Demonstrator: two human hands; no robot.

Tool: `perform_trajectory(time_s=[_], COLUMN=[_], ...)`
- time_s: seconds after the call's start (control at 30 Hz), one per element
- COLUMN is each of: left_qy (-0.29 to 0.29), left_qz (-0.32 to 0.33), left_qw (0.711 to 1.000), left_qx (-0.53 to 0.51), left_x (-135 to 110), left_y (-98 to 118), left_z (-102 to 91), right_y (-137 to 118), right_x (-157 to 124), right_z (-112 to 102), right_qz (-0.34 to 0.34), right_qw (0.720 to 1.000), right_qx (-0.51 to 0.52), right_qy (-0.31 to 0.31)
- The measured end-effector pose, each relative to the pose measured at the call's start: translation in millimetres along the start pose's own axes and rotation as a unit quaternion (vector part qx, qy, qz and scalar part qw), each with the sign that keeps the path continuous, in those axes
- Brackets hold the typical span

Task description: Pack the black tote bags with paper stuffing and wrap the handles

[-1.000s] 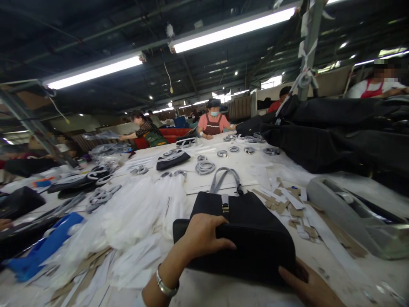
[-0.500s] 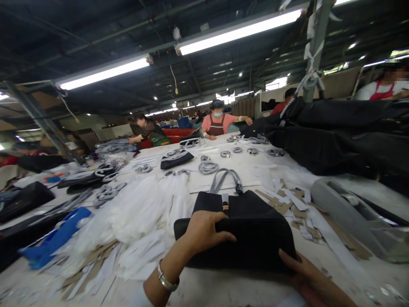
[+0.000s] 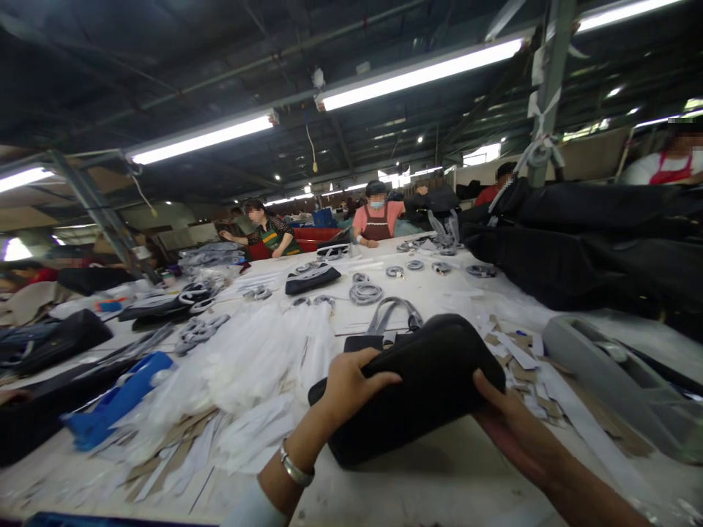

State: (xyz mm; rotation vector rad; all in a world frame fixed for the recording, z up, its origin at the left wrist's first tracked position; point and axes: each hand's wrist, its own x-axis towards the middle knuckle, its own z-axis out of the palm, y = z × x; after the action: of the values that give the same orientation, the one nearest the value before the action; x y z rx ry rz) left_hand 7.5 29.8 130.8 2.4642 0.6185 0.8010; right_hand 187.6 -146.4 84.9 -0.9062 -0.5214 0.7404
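A black handbag (image 3: pixel 417 388) is tilted in front of me, its flat bottom turned toward me and its right end raised. Grey-wrapped handles (image 3: pixel 392 313) stick out behind it. My left hand (image 3: pixel 348 384), with a silver bracelet at the wrist, grips the bag's left side, thumb across the bottom panel. At the lower right corner, my right hand (image 3: pixel 502 413) holds on with its thumb in front and the other fingers underneath. The bag hides most of its own front.
White plastic bags (image 3: pixel 258 351) and cardboard strips (image 3: pixel 176 446) lie to the left, near a blue tape dispenser (image 3: pixel 118 399). On the right are a grey tape dispenser (image 3: pixel 615 388) and a black heap (image 3: pixel 582 249). A co-worker in an apron (image 3: pixel 378 219) lifts a bag across the table.
Both hands have tipped the handbag, raising its right end and turning its bottom toward me; its front clasp is now hidden. The co-worker opposite has lifted a black bag.
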Motion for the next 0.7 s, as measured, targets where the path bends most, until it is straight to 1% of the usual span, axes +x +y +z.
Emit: perform_trajectory(time_s=[0.07,0.1,0.17,0.2,0.23,0.27,0.3,0.33,0.37,0.4,0.43,0.47,0.5,0.57,0.63,0.7], left_qy=[0.074,0.116,0.203,0.244,0.281,0.312,0.337,0.354,0.364,0.369,0.369,0.366,0.360,0.347,0.318,0.269], left_qz=[-0.026,-0.043,-0.077,-0.090,-0.104,-0.117,-0.133,-0.149,-0.166,-0.182,-0.196,-0.210,-0.225,-0.260,-0.285,-0.300], left_qw=[0.994,0.985,0.952,0.927,0.896,0.859,0.818,0.775,0.732,0.692,0.656,0.625,0.601,0.569,0.558,0.555], left_qx=[-0.079,-0.122,-0.218,-0.272,-0.328,-0.388,-0.447,-0.502,-0.551,-0.593,-0.629,-0.657,-0.677,-0.698,-0.712,-0.728], left_x=[6,10,17,20,22,24,25,25,24,20,16,9,2,-15,-33,-50], left_y=[0,1,4,7,10,13,16,19,21,23,25,26,28,31,36,41], left_z=[2.5,5.2,13.9,19.7,26.5,34.1,42.1,50.3,58.4,66.1,73.1,79.5,85.2,95.5,105.4,114.3], right_y=[-14,-23,-44,-54,-63,-71,-77,-81,-82,-80,-76,-72,-67,-60,-60,-66], right_x=[24,36,59,70,78,85,91,94,96,95,93,90,86,77,68,60], right_z=[23,37,67,82,96,108,119,126,130,132,131,128,124,118,115,118], right_qz=[-0.023,-0.030,-0.056,-0.075,-0.098,-0.128,-0.164,-0.199,-0.227,-0.237,-0.229,-0.207,-0.179,-0.135,-0.123,-0.125], right_qw=[0.999,0.998,0.990,0.981,0.969,0.950,0.922,0.885,0.841,0.797,0.759,0.729,0.708,0.682,0.658,0.622], right_qx=[-0.005,-0.012,-0.046,-0.078,-0.126,-0.191,-0.269,-0.351,-0.430,-0.499,-0.555,-0.595,-0.623,-0.651,-0.669,-0.694], right_qy=[-0.032,-0.059,-0.124,-0.158,-0.188,-0.211,-0.226,-0.234,-0.237,-0.244,-0.254,-0.266,-0.280,-0.306,-0.323,-0.341])
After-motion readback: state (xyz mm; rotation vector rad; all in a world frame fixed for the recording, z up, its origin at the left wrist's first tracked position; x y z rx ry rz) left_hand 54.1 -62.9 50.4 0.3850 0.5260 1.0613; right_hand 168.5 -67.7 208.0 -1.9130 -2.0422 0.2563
